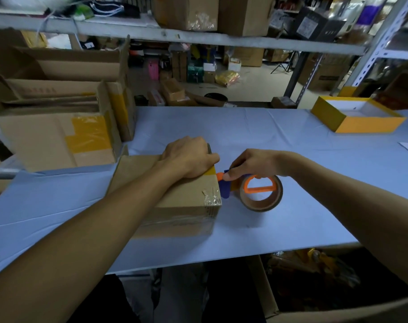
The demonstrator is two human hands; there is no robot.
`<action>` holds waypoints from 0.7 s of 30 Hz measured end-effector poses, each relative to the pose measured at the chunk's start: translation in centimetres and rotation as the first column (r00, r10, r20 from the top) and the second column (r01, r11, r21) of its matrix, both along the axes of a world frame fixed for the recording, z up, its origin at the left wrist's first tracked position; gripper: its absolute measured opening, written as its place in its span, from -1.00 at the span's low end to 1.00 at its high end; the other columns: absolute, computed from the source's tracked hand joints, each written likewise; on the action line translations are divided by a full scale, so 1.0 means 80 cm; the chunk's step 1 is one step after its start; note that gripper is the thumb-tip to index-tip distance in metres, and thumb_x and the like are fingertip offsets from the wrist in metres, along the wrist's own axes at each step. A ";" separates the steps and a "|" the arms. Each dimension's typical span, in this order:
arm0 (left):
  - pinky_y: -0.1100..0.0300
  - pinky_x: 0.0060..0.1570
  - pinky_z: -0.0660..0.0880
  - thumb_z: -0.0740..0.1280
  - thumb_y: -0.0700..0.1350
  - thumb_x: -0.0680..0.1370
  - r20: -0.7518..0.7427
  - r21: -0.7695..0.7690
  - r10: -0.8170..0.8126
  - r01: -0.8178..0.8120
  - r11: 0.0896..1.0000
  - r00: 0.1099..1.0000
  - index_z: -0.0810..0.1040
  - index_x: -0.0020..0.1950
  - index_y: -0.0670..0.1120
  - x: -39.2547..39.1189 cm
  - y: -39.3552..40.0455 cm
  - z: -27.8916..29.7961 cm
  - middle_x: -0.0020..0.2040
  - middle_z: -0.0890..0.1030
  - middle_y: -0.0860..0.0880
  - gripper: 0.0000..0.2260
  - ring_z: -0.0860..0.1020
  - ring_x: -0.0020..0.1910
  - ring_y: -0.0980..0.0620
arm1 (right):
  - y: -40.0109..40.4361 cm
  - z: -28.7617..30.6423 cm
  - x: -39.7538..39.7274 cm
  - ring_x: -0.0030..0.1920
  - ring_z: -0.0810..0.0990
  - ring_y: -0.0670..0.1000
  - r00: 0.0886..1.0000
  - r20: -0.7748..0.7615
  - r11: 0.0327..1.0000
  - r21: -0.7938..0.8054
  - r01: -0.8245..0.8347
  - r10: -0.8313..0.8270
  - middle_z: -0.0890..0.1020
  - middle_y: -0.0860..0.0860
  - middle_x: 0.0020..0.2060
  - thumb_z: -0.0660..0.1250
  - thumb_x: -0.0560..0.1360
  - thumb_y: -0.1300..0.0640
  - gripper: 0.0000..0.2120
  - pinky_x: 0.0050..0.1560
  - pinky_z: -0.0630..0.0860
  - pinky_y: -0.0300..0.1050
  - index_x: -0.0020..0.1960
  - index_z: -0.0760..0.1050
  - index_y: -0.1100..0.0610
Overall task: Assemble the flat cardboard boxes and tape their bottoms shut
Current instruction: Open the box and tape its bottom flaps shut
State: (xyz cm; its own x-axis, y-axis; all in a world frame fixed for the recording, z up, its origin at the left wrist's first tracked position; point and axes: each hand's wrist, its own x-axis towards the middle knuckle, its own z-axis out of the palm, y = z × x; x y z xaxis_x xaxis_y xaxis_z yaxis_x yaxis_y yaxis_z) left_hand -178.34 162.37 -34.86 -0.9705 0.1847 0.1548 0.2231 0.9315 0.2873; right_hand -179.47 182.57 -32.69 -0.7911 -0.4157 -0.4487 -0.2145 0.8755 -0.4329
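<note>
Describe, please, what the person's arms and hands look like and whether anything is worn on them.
Both forearms are bare all the way into view, with no sleeves showing. The left hand and right hand wear no gloves, and no rings, watch or wristband can be seen. No markings show on either arm.

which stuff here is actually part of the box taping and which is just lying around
In use: cardboard box, tape dispenser, left hand pressing the box top, right hand gripping the dispenser.

Lying about: yellow tray box, taped carton, shelf clutter.
</note>
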 end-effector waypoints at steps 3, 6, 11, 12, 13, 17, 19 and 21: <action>0.16 -0.40 0.27 0.25 0.18 0.49 0.005 0.001 -0.015 0.015 1.000 1.000 0.41 -0.46 -0.04 -0.002 0.000 0.000 -0.47 0.45 -0.04 -0.58 0.46 -0.42 -0.04 | 0.001 0.001 0.002 -0.06 0.62 -0.04 0.994 -0.106 0.999 -0.037 -0.033 0.029 0.68 -0.13 -0.14 0.42 0.26 -0.41 -0.55 -0.01 0.56 -0.12 -0.01 0.61 -0.13; 0.14 -0.37 0.36 0.24 0.20 0.50 0.023 0.004 -0.021 0.021 1.000 1.000 0.44 -0.45 -0.05 -0.002 -0.002 -0.001 -0.45 0.47 -0.04 -0.57 0.49 -0.39 -0.05 | -0.004 0.008 0.009 -0.12 0.58 -0.08 0.953 -0.286 0.993 0.086 -0.081 0.102 0.63 -0.19 -0.17 0.28 0.09 -0.56 -0.39 -0.12 0.55 -0.11 0.00 0.54 -0.24; 0.13 -0.38 0.28 0.21 0.24 0.54 0.033 -0.010 -0.037 0.038 0.999 0.999 0.44 -0.40 -0.02 0.000 -0.003 0.000 -0.42 0.47 -0.04 -0.57 0.48 -0.37 -0.03 | -0.006 0.022 0.020 -0.17 0.53 -0.06 0.805 -0.525 0.946 0.299 -0.129 0.276 0.58 -0.20 -0.22 0.21 0.16 -0.60 -0.37 -0.18 0.52 -0.07 0.06 0.49 -0.23; 0.14 -0.38 0.26 0.21 0.24 0.54 0.029 -0.017 -0.031 0.032 0.999 0.999 0.43 -0.40 -0.02 0.001 -0.003 0.001 -0.42 0.47 -0.04 -0.56 0.47 -0.36 -0.03 | -0.006 0.027 0.018 -0.18 0.52 -0.05 0.788 -0.546 0.937 0.332 -0.111 0.287 0.58 -0.19 -0.23 0.21 0.16 -0.61 -0.38 -0.20 0.50 -0.09 0.03 0.48 -0.24; 0.14 -0.38 0.25 0.22 0.24 0.54 0.022 -0.022 -0.020 0.021 1.000 1.000 0.42 -0.40 -0.02 0.002 -0.002 0.002 -0.41 0.46 -0.03 -0.57 0.47 -0.35 -0.04 | -0.009 0.031 0.016 -0.20 0.51 -0.05 0.797 -0.538 0.934 0.348 -0.085 0.273 0.58 -0.18 -0.24 0.21 0.14 -0.62 -0.38 -0.23 0.47 -0.10 0.00 0.49 -0.24; 0.14 -0.36 0.31 0.24 0.20 0.54 0.029 -0.026 0.010 -0.009 1.000 1.000 0.42 -0.42 -0.04 0.004 0.000 0.004 -0.40 0.47 -0.05 -0.57 0.46 -0.36 -0.04 | -0.016 0.026 0.016 -0.13 0.52 -0.05 0.964 -0.251 0.966 0.256 -0.026 0.092 0.61 -0.09 -0.15 0.32 0.19 -0.53 -0.41 -0.21 0.43 -0.12 0.03 0.59 -0.17; 0.14 -0.37 0.31 0.24 0.20 0.54 0.023 -0.023 0.011 -0.011 1.000 1.000 0.43 -0.41 -0.04 0.004 0.001 0.003 -0.40 0.47 -0.05 -0.58 0.46 -0.37 -0.02 | -0.012 0.022 0.015 -0.07 0.54 -0.03 0.980 -0.192 0.981 0.191 -0.014 0.052 0.63 -0.07 -0.11 0.37 0.25 -0.46 -0.46 -0.17 0.43 -0.14 0.06 0.60 -0.13; 0.14 -0.37 0.30 0.24 0.20 0.54 0.030 -0.017 0.007 -0.006 1.000 1.000 0.45 -0.40 -0.04 0.003 0.001 0.003 -0.40 0.48 -0.05 -0.58 0.47 -0.36 -0.02 | -0.011 0.023 0.017 -0.09 0.54 -0.04 0.965 -0.256 0.984 0.176 -0.003 0.049 0.62 -0.11 -0.14 0.35 0.17 -0.51 -0.41 -0.18 0.44 -0.13 0.04 0.58 -0.18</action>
State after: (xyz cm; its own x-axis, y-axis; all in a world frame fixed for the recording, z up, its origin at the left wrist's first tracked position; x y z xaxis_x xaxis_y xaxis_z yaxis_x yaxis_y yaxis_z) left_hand -178.14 162.41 -34.58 -0.9759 0.1808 0.1224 0.2086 0.9376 0.2783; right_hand -178.11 181.67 -30.87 -0.8794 -0.3719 -0.2974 -0.3226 0.9247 -0.2023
